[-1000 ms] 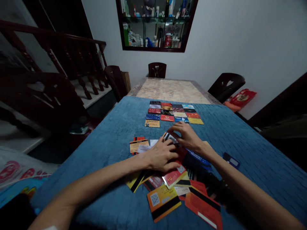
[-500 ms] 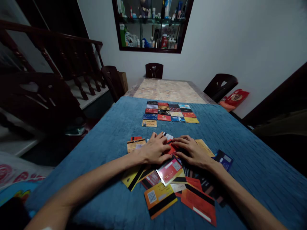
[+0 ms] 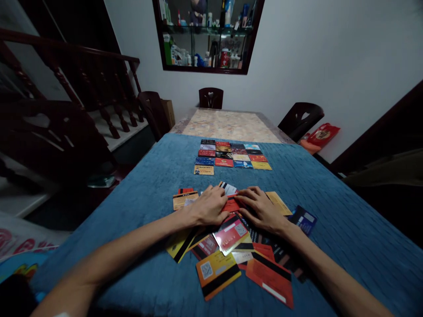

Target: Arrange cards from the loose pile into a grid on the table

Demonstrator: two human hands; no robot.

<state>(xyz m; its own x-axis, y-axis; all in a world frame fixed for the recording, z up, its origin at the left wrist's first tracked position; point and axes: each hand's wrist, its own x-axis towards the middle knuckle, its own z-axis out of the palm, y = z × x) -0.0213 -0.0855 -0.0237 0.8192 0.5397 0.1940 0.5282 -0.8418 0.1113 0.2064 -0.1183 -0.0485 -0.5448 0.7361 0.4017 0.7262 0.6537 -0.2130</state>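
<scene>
My left hand point(image 3: 210, 206) is closed, its bent fingers at the left edge of a red card point(image 3: 231, 204) with a dark stripe. At that card's right edge are the bent fingers and thumb of my right hand point(image 3: 261, 208). Both hands rest low over a loose heap of overlapping cards. Nearest me lie an orange-yellow card point(image 3: 218, 274) with a QR code and an orange-red card point(image 3: 270, 279). A shiny pink-red card point(image 3: 230, 235) tops the heap just below my hands. Cards under my palms are partly hidden.
Beyond the heap, several cards lie face up in rows, among them a yellow card point(image 3: 262, 166) and a blue card point(image 3: 205, 161). A blue cloth point(image 3: 148, 193) covers the near table. Dark chairs point(image 3: 300, 119) stand around it; stair railings point(image 3: 66, 81) are at left.
My left hand has drawn slightly left and its thumb has tucked in. More of the red card shows between my hands. The whole view has shifted a little.
</scene>
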